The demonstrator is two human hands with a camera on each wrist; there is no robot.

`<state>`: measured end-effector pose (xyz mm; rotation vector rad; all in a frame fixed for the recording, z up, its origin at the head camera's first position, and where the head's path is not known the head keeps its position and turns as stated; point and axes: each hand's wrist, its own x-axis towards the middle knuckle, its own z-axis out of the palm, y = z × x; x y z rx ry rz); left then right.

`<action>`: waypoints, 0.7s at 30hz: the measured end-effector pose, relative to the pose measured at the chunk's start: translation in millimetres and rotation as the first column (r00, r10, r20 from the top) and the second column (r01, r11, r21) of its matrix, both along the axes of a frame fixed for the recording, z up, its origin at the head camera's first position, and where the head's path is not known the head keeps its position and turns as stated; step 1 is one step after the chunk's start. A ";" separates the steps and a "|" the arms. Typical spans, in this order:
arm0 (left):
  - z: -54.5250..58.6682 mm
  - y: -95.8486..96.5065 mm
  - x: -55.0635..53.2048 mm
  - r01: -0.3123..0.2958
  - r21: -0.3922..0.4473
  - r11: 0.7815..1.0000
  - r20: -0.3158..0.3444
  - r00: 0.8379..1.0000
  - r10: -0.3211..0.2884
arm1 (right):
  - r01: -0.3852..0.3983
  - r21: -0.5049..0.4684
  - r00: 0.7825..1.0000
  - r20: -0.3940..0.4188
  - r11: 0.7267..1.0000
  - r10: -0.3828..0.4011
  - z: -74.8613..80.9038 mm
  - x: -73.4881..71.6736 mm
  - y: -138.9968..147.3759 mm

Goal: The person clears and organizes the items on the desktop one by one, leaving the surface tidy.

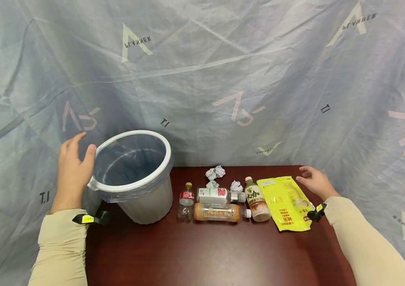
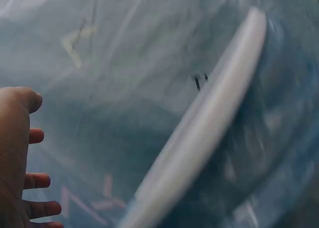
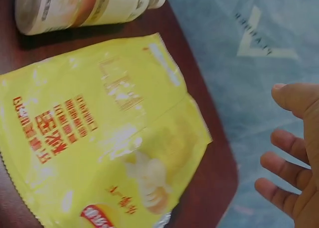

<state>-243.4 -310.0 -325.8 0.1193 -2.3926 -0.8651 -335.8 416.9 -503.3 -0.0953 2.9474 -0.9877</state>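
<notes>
The empty left hand (image 1: 74, 169) flanks a round, film-lined bin (image 1: 149, 206); right of it, the empty right hand (image 1: 317, 182) hovers by a glossy packet (image 1: 285, 204).

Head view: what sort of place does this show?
Probably a makeshift recording booth: printed grey fabric hangs behind a glossy dark-red table, and small black wrist-worn devices are visible.

White-rimmed bin (image 1: 149, 207) upright, lined, at left; yellow packet (image 1: 285, 204) flat, at right.
</notes>
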 end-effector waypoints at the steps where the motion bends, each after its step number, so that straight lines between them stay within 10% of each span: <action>1: -4.5 -4.7 -1.3 -0.008 0.005 1.000 0.027 1.000 0.008 | 0.001 -0.005 1.000 0.000 1.000 -0.001 -4.0 0.2 0.7; 8: -36.2 -24.8 -15.5 0.028 0.036 0.999 0.202 0.979 -0.034 | -0.008 0.013 1.000 0.009 1.000 0.008 -31.6 1.5 7.9; 12: -48.9 -26.8 -19.8 0.063 0.049 0.997 0.342 0.936 -0.076 | -0.009 0.026 0.999 0.037 1.000 0.008 -50.2 0.6 12.8; 15: -51.2 -27.5 -18.2 0.053 0.042 0.998 0.420 0.905 -0.066 | 0.002 0.001 0.995 0.096 1.000 -0.002 -65.9 -2.0 15.0; 21: -50.8 -27.3 -17.6 0.056 0.002 0.998 0.450 0.892 -0.051 | 0.003 0.001 0.988 0.156 1.000 -0.003 -87.2 -5.4 17.9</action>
